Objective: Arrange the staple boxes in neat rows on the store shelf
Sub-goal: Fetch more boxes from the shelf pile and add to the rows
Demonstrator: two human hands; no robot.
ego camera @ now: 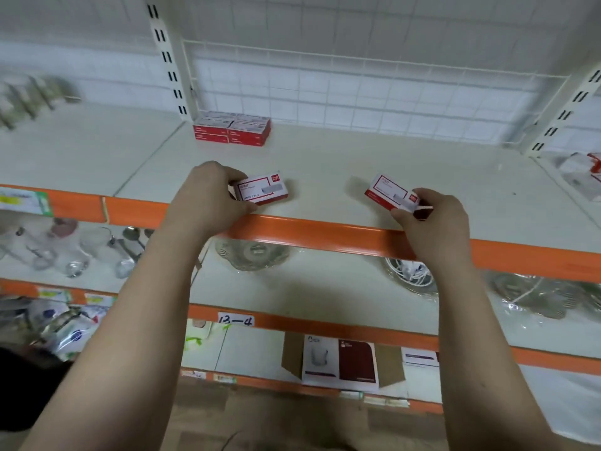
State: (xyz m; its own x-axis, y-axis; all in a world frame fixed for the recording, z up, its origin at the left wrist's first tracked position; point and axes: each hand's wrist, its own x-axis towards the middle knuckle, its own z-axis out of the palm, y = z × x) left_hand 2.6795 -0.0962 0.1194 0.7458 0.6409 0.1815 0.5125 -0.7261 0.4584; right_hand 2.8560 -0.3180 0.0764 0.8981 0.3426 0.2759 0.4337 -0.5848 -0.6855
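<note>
My left hand (208,193) grips a red-and-white staple box (265,188) by its left end, just above the front of the cream shelf (325,164). My right hand (429,216) pinches a second staple box (387,190), tilted with its far end pointing up and left, over the shelf near the orange front edge (318,234). A neat block of several stacked staple boxes (232,127) stands at the back of the shelf beside the left upright.
A white wire grid (357,89) backs the shelf. More packets (582,172) lie at the far right. Lower shelves hold glassware (65,249), glass dishes (252,253) and boxed goods (341,361). Slotted uprights (169,60) stand at both sides.
</note>
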